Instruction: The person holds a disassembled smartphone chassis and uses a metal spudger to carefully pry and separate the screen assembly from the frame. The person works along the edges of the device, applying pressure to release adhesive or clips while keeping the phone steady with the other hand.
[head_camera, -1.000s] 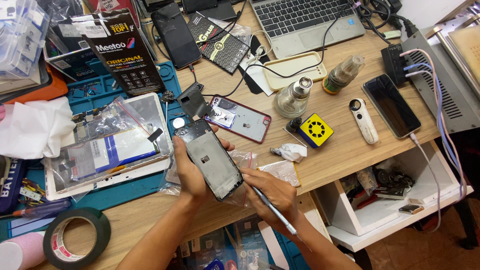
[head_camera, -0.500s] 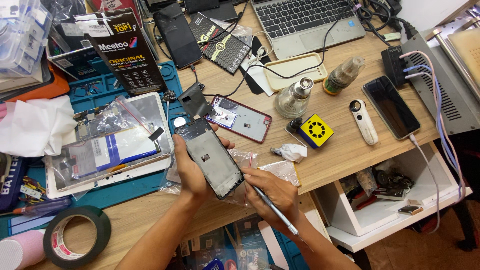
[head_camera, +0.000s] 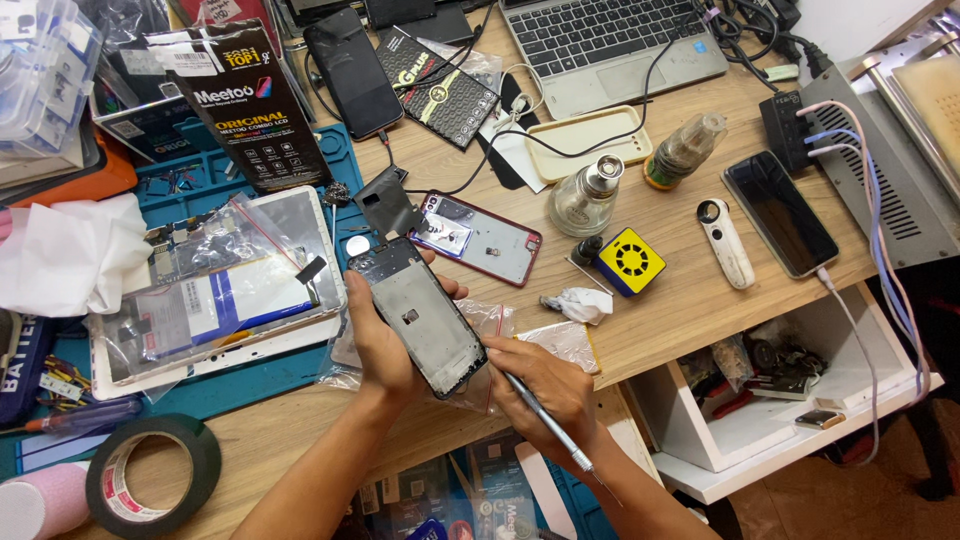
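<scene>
Phone frame (head_camera: 425, 322) sits in our left hand (head_camera: 378, 340), lifted a little above the wooden surface (head_camera: 690, 300). Our left fingers curl around its long edges and hold it tight. Our right hand (head_camera: 545, 380) pinches a thin metal tool (head_camera: 548, 425) like a pencil, and the tip points at the bottom corner of the frame.

We think the work is about half done. The phone is already open and its back is off. We see bare grey metal inside, with a small hole in the middle. The parts are not back in yet, and no screen is on it.

Just past our left hand lies another open phone with a red rim (head_camera: 478, 238). To the left of that hand lies a white tablet (head_camera: 215, 290) under clear plastic bags. A roll of black tape (head_camera: 152, 478) rests near our left arm. Beyond our right hand sit a small glass bottle (head_camera: 585, 196) and a yellow box (head_camera: 630, 260).
</scene>
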